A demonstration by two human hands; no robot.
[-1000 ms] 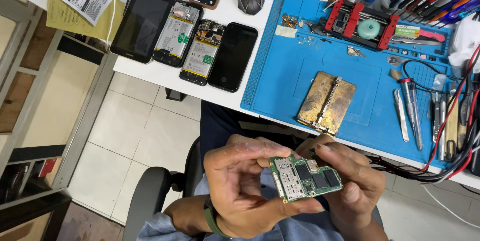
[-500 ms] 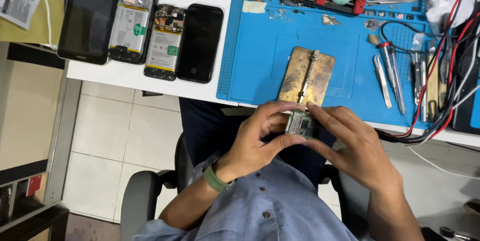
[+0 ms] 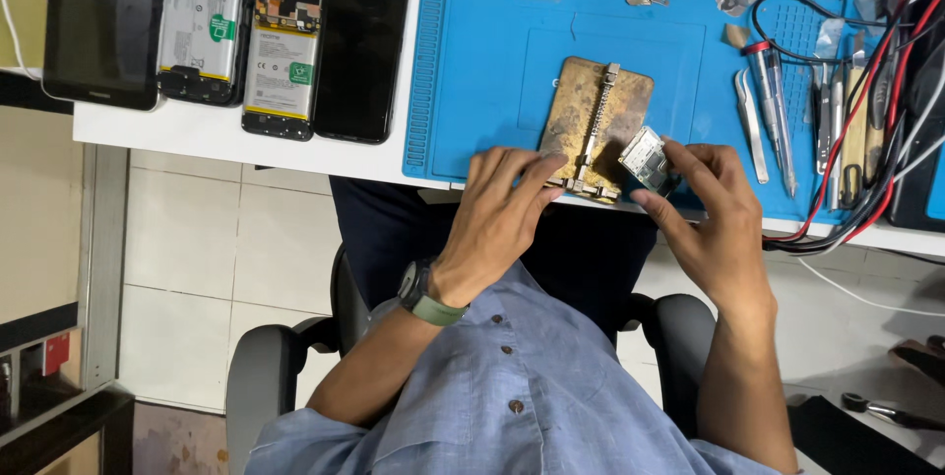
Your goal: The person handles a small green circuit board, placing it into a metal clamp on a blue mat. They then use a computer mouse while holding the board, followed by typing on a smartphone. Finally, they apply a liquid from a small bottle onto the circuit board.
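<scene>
A small circuit board [image 3: 645, 157] is held tilted in the narrow grip of the right hand [image 3: 711, 214], pinched between thumb and fingertips just beside the right edge of the brass-coloured board holder [image 3: 598, 106]. The left hand [image 3: 502, 214] is laid flat with fingers spread at the holder's near left corner, its fingertips touching the metal; nothing is grasped by it. A green-strapped watch [image 3: 425, 298] is worn on that wrist. The holder is set on the blue work mat [image 3: 472, 71], near its front edge. To the right of the holder, tweezers [image 3: 750, 121] and a screwdriver [image 3: 773, 111] are laid on the mat, with red and black cables [image 3: 866, 180] beyond. Well to the left of the holder, four phones, two of them opened [image 3: 281, 52], are lined up on the white tabletop [image 3: 197, 135].
</scene>
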